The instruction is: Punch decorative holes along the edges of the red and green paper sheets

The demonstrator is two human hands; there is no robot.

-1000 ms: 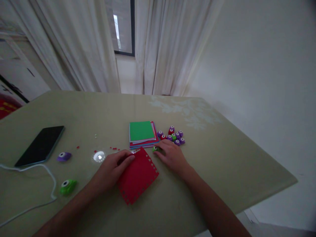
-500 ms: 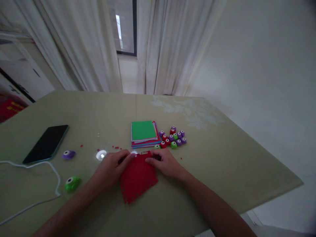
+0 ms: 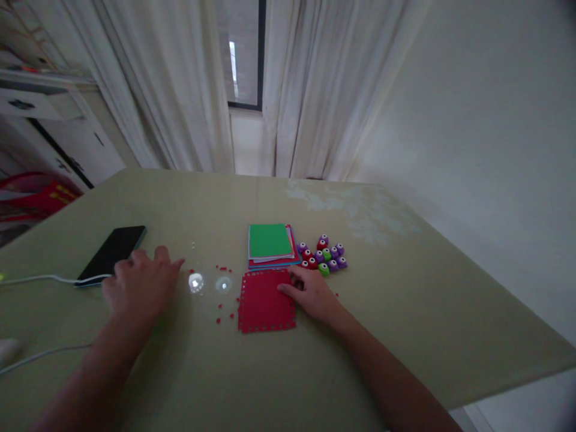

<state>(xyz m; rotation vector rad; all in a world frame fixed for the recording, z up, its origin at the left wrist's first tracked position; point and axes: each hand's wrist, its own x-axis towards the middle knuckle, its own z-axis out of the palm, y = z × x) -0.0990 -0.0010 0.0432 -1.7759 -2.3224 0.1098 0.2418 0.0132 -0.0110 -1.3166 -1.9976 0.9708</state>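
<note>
A square red foam-like sheet (image 3: 266,301) lies on the table with a row of small holes along its edges. My right hand (image 3: 312,294) pinches its upper right edge between thumb and fingers. To the left, my left hand (image 3: 141,282) is off the sheet, palm down with thumb and fingers apart, beside the near end of a dark phone or tablet (image 3: 114,249). What lies beneath that palm is hidden. Just beyond the red sheet sits a stack of coloured sheets, with a green sheet (image 3: 270,241) on top.
Several small purple, red and green eyeball-shaped pieces (image 3: 332,266) cluster right of the stack. Red punched-out bits (image 3: 219,320) are scattered left of the sheet. A white cable (image 3: 49,278) runs across the table (image 3: 202,384) at left. Curtains (image 3: 180,90) hang behind.
My left hand has let go of the red sheet and moved left toward the phone or tablet. The sheet now lies flat and squarer. The green and purple eyed pieces at left are out of sight.
</note>
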